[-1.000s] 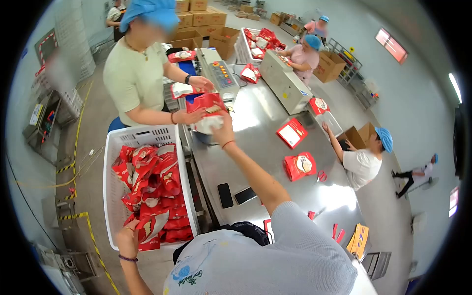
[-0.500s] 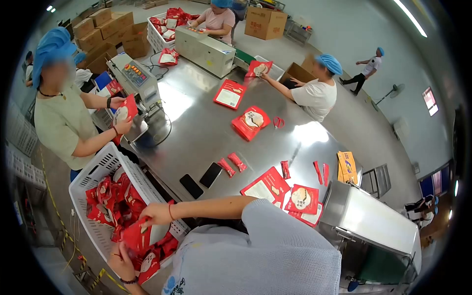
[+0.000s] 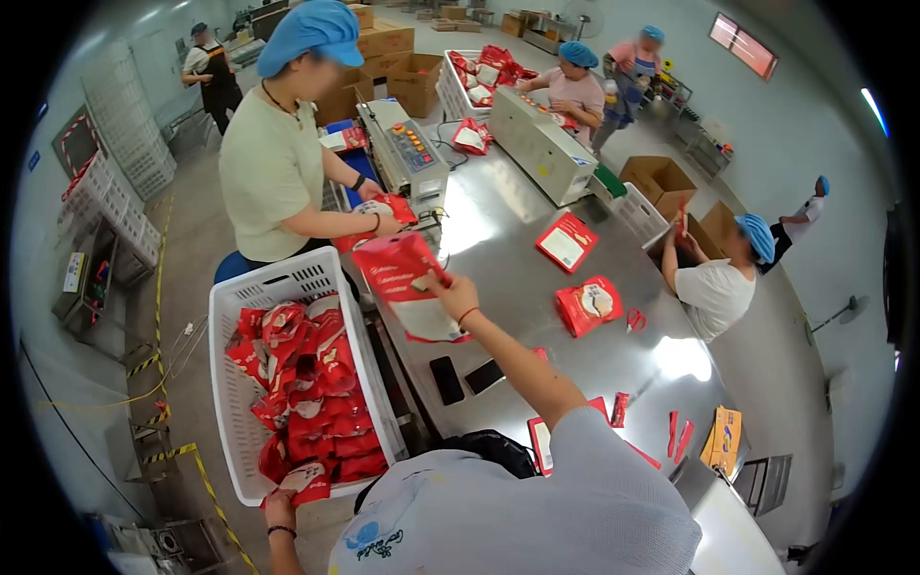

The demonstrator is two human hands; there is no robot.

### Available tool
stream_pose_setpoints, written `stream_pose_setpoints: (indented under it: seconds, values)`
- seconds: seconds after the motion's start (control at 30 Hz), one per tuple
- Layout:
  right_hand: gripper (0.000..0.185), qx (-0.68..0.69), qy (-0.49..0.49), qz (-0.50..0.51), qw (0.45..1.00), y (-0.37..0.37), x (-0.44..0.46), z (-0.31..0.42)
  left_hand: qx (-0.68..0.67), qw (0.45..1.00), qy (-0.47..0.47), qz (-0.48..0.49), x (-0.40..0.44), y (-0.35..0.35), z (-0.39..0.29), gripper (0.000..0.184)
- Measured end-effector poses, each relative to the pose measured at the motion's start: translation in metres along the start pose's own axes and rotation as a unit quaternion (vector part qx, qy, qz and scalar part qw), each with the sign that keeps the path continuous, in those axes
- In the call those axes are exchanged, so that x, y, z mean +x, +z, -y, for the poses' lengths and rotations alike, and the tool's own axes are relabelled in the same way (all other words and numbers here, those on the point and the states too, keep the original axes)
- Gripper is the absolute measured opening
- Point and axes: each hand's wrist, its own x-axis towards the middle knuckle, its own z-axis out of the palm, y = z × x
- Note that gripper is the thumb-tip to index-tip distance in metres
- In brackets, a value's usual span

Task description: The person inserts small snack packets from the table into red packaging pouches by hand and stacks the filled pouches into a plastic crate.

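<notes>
In my right hand (image 3: 452, 299) is a red and white pouch (image 3: 402, 278), gripped at its right side and raised over the left edge of the steel table. My left hand (image 3: 281, 506) is low at the near corner of a white plastic basket (image 3: 222, 383), its fingers closed on the edge of another red pouch (image 3: 312, 482). Many more red pouches (image 3: 331, 422) fill the basket in a heap. Two dark phones, one of them a black phone (image 3: 447, 380), lie on the table just below the raised pouch.
On the steel table (image 3: 498, 249) lie a red pouch (image 3: 588, 306), a flat pouch (image 3: 567, 241), red scissors (image 3: 635, 320) and a yellow packet (image 3: 723, 440). A co-worker (image 3: 273, 182) holds a pouch by a sealing machine (image 3: 407, 149); another (image 3: 717, 287) sits across the table.
My right hand has lifted from the basket up and across to the table, carrying a pouch. My left hand stays by the basket's near end. The view has turned to the left.
</notes>
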Motion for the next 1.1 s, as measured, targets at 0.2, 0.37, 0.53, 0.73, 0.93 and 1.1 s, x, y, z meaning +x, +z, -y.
stream_pose_setpoints:
  seconds: [0.2,0.37,0.53,0.73,0.93,1.1]
  values:
    - [0.035,-0.085,0.005,-0.077,0.993,0.008,0.037,0.009,0.083,0.996,-0.018,0.000,0.011,-0.049,-0.028,0.015]
    - [0.035,-0.095,0.021,-0.057,0.994,0.013,0.053,0.003,0.057,0.987,0.010,-0.152,0.009,-0.087,-0.050,0.015]
    - [0.035,-0.098,-0.003,-0.078,0.992,0.025,0.061,0.009,0.053,0.975,-0.023,-0.213,0.006,-0.111,-0.060,0.013]
    - [0.034,-0.060,-0.070,-0.060,0.994,0.055,0.086,0.038,0.056,0.962,0.042,-0.265,0.008,-0.154,-0.098,0.012]
    - [0.086,-0.017,-0.319,0.291,0.902,0.079,-0.027,0.082,0.052,0.961,0.118,-0.244,0.029,-0.199,-0.162,0.014]
    - [0.052,0.154,-0.136,0.621,0.756,0.099,-0.160,0.096,0.038,0.946,0.245,-0.210,0.054,-0.210,-0.196,0.017]
